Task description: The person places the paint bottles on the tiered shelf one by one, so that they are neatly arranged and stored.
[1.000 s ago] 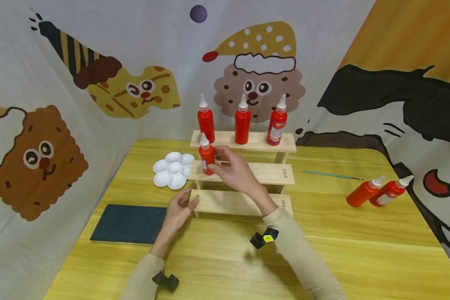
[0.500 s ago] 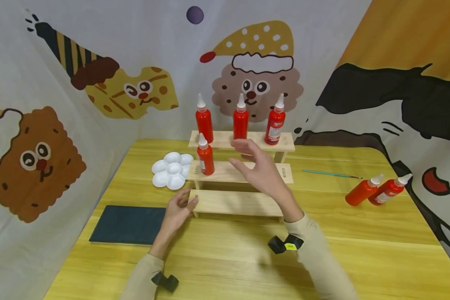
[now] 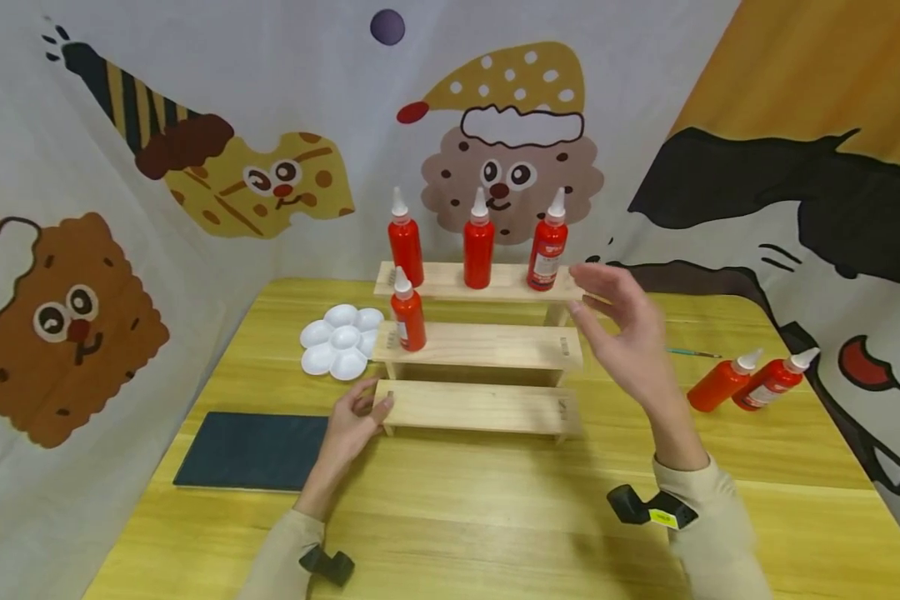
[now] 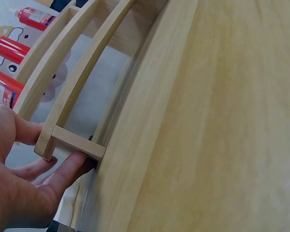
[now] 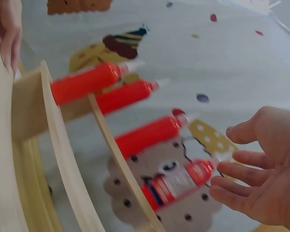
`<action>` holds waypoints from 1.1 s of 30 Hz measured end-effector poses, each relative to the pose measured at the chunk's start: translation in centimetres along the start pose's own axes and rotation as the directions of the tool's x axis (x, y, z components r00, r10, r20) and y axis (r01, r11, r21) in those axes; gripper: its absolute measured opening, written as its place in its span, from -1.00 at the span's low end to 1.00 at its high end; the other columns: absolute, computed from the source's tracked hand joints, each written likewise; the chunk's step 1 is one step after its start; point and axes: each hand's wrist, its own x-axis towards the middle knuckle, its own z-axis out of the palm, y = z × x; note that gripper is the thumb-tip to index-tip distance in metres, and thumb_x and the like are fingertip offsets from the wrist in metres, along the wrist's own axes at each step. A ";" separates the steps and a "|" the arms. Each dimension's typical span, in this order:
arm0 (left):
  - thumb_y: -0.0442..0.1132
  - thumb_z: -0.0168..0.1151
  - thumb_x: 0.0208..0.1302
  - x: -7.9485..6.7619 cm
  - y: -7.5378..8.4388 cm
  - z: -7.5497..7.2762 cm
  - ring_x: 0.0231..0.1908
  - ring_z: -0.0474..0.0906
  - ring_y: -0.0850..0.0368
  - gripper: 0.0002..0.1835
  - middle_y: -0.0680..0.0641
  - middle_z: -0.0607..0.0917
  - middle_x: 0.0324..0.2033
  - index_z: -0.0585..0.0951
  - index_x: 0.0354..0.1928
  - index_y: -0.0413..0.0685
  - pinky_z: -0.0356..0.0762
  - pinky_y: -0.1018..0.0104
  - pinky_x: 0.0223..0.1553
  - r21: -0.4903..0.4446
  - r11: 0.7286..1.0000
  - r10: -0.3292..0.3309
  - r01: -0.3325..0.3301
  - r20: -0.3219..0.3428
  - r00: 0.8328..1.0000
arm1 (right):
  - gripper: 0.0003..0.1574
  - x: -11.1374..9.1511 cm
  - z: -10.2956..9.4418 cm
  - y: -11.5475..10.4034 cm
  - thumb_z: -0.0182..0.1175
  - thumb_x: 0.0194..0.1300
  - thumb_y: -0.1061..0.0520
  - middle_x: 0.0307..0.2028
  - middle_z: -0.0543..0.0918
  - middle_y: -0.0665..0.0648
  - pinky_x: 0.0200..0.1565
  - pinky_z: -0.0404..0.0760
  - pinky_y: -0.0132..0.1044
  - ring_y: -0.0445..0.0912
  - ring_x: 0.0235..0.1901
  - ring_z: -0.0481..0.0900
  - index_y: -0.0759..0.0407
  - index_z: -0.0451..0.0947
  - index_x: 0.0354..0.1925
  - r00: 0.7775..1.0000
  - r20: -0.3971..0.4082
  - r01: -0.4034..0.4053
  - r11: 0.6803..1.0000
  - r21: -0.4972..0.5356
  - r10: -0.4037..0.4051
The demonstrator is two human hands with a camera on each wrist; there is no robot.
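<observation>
A three-tier wooden stand [image 3: 474, 407] is on the table. My left hand [image 3: 350, 427] grips the left end of its lowest tier; in the left wrist view the thumb lies along the plank end and the fingers [image 4: 67, 174] curl below at the leg. Three red paint bottles with white nozzles, including one with its label forward [image 3: 547, 252], stand on the top tier. Another paint bottle [image 3: 409, 315] is upright at the left of the middle tier. My right hand [image 3: 626, 333] is in the air by the stand's right end, fingers spread, holding nothing.
Two more red paint bottles [image 3: 720, 385] stand on the right of the table, with a thin paintbrush [image 3: 693, 353] behind them. At the left lie a white flower-shaped palette [image 3: 344, 339] and a dark flat board [image 3: 253, 451]. A printed cloth [image 3: 390, 100] hangs behind.
My right hand has let go of the bottle on the middle tier and moved right, past the stand's right end. The left hand has stayed on the lowest tier.
</observation>
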 end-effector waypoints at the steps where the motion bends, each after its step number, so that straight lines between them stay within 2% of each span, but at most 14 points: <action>1: -0.15 0.33 0.39 0.0 0.0 0.0 0.15 0.61 -0.28 -0.39 -0.47 0.55 0.23 0.44 0.43 -0.10 0.75 0.11 -0.12 0.001 1.000 0.000 0.000 0.002 1.000 | -0.49 -0.1 -0.6 0.0 0.23 0.38 0.38 0.21 0.60 0.23 0.21 0.54 -0.47 -0.30 0.16 0.55 0.33 0.45 0.27 1.000 -0.019 -0.015 1.000 -0.014 0.014; 5: -0.13 0.34 0.39 -0.1 0.0 -0.2 0.20 0.56 -0.33 -0.37 -0.50 0.52 0.26 0.42 0.43 -0.14 0.75 0.09 -0.11 -0.004 1.000 0.005 -0.005 0.006 1.000 | -0.50 -0.8 -2.6 0.3 0.22 0.39 0.36 0.19 0.61 0.18 0.20 0.52 -0.53 -0.25 0.17 0.57 0.32 0.46 0.27 0.993 -0.105 -0.054 0.997 -0.047 0.049; 10: -0.14 0.34 0.38 0.0 -0.3 -0.1 0.20 0.56 -0.33 -0.37 -0.49 0.52 0.26 0.43 0.42 -0.13 0.75 0.10 -0.11 -0.004 1.000 0.008 -0.008 0.005 1.000 | -0.46 -1.7 -4.8 1.1 0.24 0.38 0.33 0.21 0.62 0.11 0.21 0.50 -0.53 -0.24 0.19 0.55 0.23 0.46 0.30 0.975 -0.202 -0.122 0.987 -0.106 0.099; 14: -0.16 0.34 0.39 0.2 -0.5 -0.1 0.21 0.56 -0.32 -0.39 -0.46 0.52 0.28 0.44 0.42 -0.10 0.75 0.13 -0.11 -0.012 1.000 -0.001 0.001 -0.001 1.000 | -0.42 -2.4 -6.3 2.0 0.26 0.40 0.25 0.25 0.58 0.07 0.29 0.45 -0.50 -0.25 0.23 0.50 0.12 0.44 0.35 0.954 -0.256 -0.200 0.966 -0.164 0.154; 20: -0.16 0.33 0.39 0.2 -0.4 -0.1 0.23 0.55 -0.33 -0.40 -0.47 0.51 0.28 0.44 0.43 -0.09 0.75 0.11 -0.10 -0.019 1.000 0.008 -0.008 -0.002 1.000 | -0.41 -3.5 -8.4 3.8 0.27 0.40 0.20 0.29 0.56 0.10 0.37 0.40 -0.42 -0.24 0.29 0.48 0.11 0.45 0.36 0.920 -0.345 -0.276 0.933 -0.230 0.187; 24: -0.17 0.33 0.39 0.2 -0.3 -0.1 0.18 0.59 -0.32 -0.40 -0.49 0.53 0.25 0.44 0.42 -0.12 0.76 0.11 -0.12 -0.020 1.000 0.022 -0.022 -0.006 1.000 | -0.39 -4.1 -9.6 5.3 0.25 0.43 0.10 0.34 0.52 0.09 0.41 0.36 -0.41 -0.21 0.35 0.46 0.05 0.42 0.40 0.870 -0.414 -0.392 0.885 -0.252 0.267; 30: -0.17 0.33 0.39 0.3 -0.4 0.0 0.17 0.60 -0.31 -0.40 -0.47 0.54 0.24 0.44 0.42 -0.11 0.76 0.15 -0.14 -0.002 1.000 0.006 -0.006 -0.014 1.000 | -0.34 -4.9 -11.5 7.3 0.17 0.48 0.01 0.46 0.38 -0.01 0.51 0.18 -0.34 -0.16 0.48 0.29 -0.10 0.31 0.47 0.747 -0.489 -0.588 0.790 -0.171 0.450; 33: -0.16 0.33 0.38 0.4 -0.5 0.1 0.20 0.58 -0.30 -0.40 -0.45 0.54 0.27 0.45 0.42 -0.08 0.75 0.17 -0.13 -0.001 1.000 -0.006 0.006 -0.016 1.000 | -0.32 -5.4 -12.2 8.1 0.16 0.48 0.00 0.49 0.34 -0.03 0.54 0.11 -0.32 -0.14 0.51 0.24 -0.12 0.28 0.49 0.706 -0.511 -0.629 0.765 -0.136 0.490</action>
